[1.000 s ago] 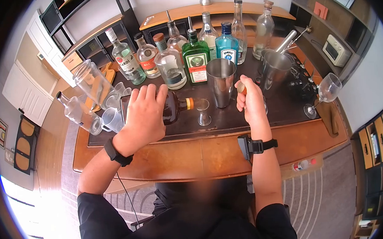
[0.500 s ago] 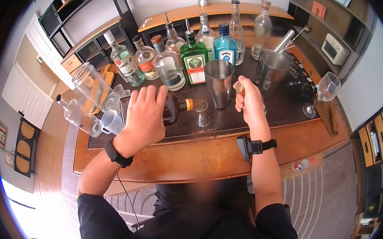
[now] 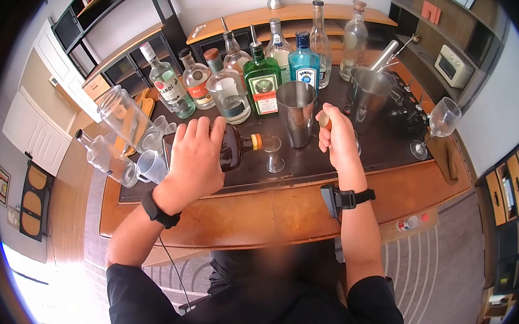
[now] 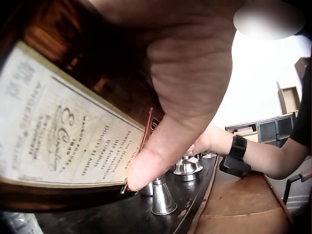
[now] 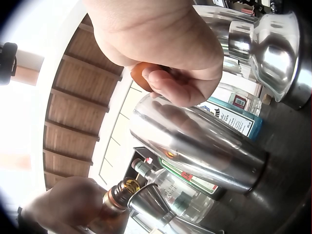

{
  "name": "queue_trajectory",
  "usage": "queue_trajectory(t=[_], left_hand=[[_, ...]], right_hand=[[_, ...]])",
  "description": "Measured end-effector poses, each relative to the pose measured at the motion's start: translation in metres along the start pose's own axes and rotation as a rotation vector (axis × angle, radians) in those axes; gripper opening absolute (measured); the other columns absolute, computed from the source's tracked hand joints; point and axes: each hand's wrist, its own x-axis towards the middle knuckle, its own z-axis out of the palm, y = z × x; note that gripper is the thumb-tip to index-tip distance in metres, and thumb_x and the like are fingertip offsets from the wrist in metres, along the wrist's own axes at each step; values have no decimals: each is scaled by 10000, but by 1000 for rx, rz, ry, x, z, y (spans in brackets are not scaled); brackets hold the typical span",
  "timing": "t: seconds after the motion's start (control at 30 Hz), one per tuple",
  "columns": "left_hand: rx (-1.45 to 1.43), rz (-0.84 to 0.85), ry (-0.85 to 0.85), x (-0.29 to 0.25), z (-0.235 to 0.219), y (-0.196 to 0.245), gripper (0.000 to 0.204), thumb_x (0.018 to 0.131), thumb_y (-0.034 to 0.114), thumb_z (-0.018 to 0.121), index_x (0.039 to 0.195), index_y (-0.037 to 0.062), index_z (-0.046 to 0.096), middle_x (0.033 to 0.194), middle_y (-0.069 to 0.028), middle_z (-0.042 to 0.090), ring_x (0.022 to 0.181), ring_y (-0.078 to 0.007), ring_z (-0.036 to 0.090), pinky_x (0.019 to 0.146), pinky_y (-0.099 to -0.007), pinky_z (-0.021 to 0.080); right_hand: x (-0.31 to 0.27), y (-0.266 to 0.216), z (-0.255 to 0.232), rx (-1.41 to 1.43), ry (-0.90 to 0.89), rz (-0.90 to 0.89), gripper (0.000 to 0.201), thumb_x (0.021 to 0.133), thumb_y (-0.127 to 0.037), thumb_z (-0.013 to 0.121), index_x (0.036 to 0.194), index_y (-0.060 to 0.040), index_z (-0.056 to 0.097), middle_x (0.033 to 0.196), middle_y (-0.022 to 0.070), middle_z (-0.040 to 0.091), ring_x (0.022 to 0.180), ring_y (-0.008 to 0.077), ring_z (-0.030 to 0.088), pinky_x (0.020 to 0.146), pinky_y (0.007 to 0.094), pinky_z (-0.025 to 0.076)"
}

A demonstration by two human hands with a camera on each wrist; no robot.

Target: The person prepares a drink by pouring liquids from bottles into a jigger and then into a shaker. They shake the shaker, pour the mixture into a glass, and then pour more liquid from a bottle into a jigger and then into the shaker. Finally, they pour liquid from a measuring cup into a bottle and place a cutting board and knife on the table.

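My left hand (image 3: 192,157) grips a dark brown liquor bottle (image 3: 231,149) round its body. The bottle lies tipped nearly level, its orange-banded neck (image 3: 255,142) pointing right. Right at the bottle's mouth is the rim of a small steel jigger (image 3: 275,160), which stands on the dark mat. A cream label (image 4: 73,126) covers the bottle's side in the left wrist view. Curled beside a tall steel shaker tin (image 3: 298,118), my right hand (image 3: 340,136) holds an orange-brown bottle cap (image 5: 141,76) in its fingers.
Behind the tin stand several bottles, among them a green one (image 3: 263,81) and a blue one (image 3: 305,64). A second steel tin (image 3: 369,96) with bar tools is at right, near a wine glass (image 3: 445,120). Left are a plastic measuring jug (image 3: 151,167) and a large glass jar (image 3: 119,108).
The camera view shifts slightly. Both hands keep their places, with the bottle still tipped at the jigger and the cap still in the right hand.
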Motion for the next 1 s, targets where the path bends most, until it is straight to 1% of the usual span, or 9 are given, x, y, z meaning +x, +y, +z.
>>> queue_trajectory(t=[0.2, 0.4, 0.5, 0.6, 0.73, 0.83, 0.9, 0.97, 1.0], left_hand=[[-34, -26, 21, -2, 2, -1, 693, 582, 63, 722, 1237, 10, 502, 958, -132, 493, 921, -309, 525, 790, -397, 404], [-127, -143, 30, -7, 5, -1, 834, 574, 195, 854, 1290, -3, 474, 1027, -154, 517, 1002, -338, 547, 896, -426, 441], [-237, -272, 10, -11, 6, -1, 932, 569, 256, 899, 1347, -17, 462, 1110, -168, 539, 1062, -377, 550, 956, -454, 447], [-348, -349, 43, -16, 5, 0, 981, 572, 300, 921, 1364, -40, 452, 1150, -185, 546, 1104, -387, 555, 990, -458, 448], [-645, -437, 103, -23, 14, -1, 1044, 585, 375, 935, 1372, -82, 423, 1176, -220, 549, 1128, -386, 560, 991, -445, 467], [-821, -479, 176, -28, 38, 1, 1067, 574, 373, 942, 1381, -91, 423, 1232, -230, 550, 1174, -368, 554, 1029, -436, 454], [-988, -547, 135, -27, 50, 3, 1088, 578, 383, 945, 1395, -101, 414, 1288, -239, 538, 1219, -364, 538, 1072, -434, 432], [-994, -558, 124, -26, 59, 7, 1093, 588, 384, 944, 1403, -104, 404, 1301, -248, 531, 1239, -369, 527, 1081, -434, 424], [-997, -555, 131, -27, 65, 8, 1094, 603, 378, 942, 1414, -106, 390, 1307, -254, 528, 1259, -370, 515, 1088, -433, 419]], right_hand=[[0, 0, 0, -2, -3, -3, 364, 982, -426, 577, 873, -79, 584, 528, -47, 371, 418, 86, 349, 414, 274, 308], [0, 1, -1, -7, 8, 2, 360, 981, -427, 578, 869, -85, 582, 529, -47, 370, 421, 86, 349, 419, 275, 311], [1, 3, 0, -15, 8, 10, 359, 980, -429, 581, 868, -88, 582, 531, -48, 368, 423, 86, 349, 421, 275, 312], [2, 2, -1, -21, 11, 15, 356, 981, -428, 581, 868, -90, 582, 530, -51, 362, 422, 86, 347, 420, 274, 307], [2, 2, -5, -4, -12, 47, 323, 985, -404, 591, 895, -93, 587, 543, -50, 367, 425, 82, 351, 418, 269, 293], [-1, 0, -1, -6, -11, -1, 296, 986, -386, 606, 941, -94, 589, 564, -46, 384, 433, 75, 359, 417, 260, 282], [-7, -4, 1, 15, 13, -50, 273, 986, -361, 638, 985, -93, 585, 619, -43, 410, 449, 66, 377, 417, 243, 280], [-18, -11, 5, -28, 59, -91, 259, 988, -346, 651, 999, -96, 586, 645, -45, 418, 457, 58, 383, 415, 231, 280], [-25, -17, 8, -116, 72, -127, 232, 986, -318, 672, 1012, -102, 591, 696, -45, 433, 469, 45, 393, 411, 217, 286]])
